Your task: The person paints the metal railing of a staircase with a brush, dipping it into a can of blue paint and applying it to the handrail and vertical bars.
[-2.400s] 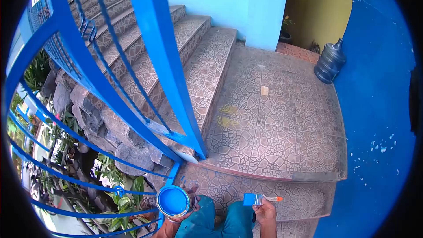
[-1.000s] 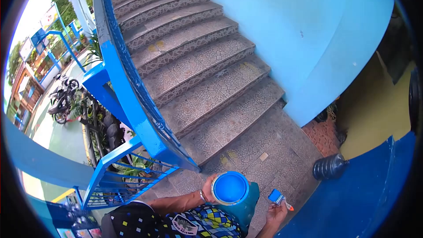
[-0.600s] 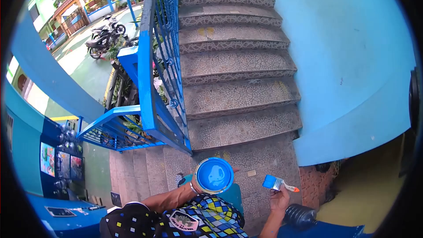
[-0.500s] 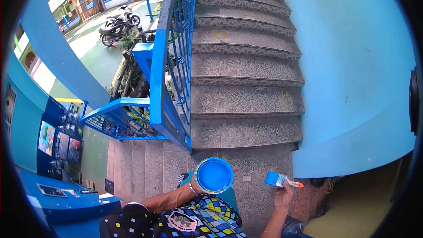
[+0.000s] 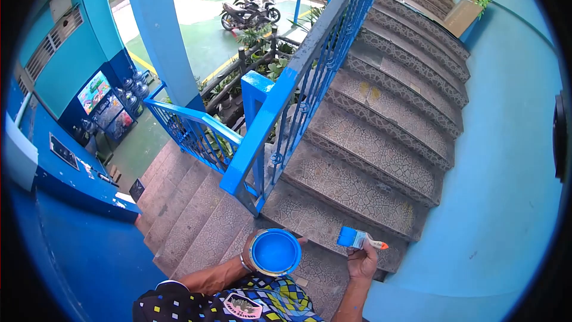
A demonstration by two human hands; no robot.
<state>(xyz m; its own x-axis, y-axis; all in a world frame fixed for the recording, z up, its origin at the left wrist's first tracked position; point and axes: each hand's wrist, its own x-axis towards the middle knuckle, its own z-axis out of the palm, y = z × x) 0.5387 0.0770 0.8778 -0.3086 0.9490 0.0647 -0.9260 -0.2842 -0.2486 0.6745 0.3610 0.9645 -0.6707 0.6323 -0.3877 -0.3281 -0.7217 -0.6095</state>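
Observation:
My left hand (image 5: pixel 246 253) is closed around a round paint can (image 5: pixel 276 274) in front of my body. Most of that hand is hidden by the can, with a fingertip showing at its far side. Bright blue paint (image 5: pixel 274 250) fills the can's opening. In my right hand (image 5: pixel 362 262) is a paintbrush (image 5: pixel 361 240) with a pale handle and orange tip, its bristles coated blue and pointing left. The brush is in the air, apart from the can. Ahead stands a stair railing (image 5: pixel 245 170), glossy blue on its lower part and darker further up the handrail.
Patterned tiled stairs (image 5: pixel 357 149) climb ahead to the right beside a light blue wall (image 5: pixel 500 161). More steps (image 5: pixel 185 209) descend on the left. A cardboard piece (image 5: pixel 463 18) lies high on the stairs. Plants, a pillar (image 5: pixel 158 30) and parked motorcycles (image 5: pixel 250 11) are beyond the railing.
My view has turned left, so the railing and stairs now slant across it and the railing looks nearer. Both hands keep hold of the can and brush.

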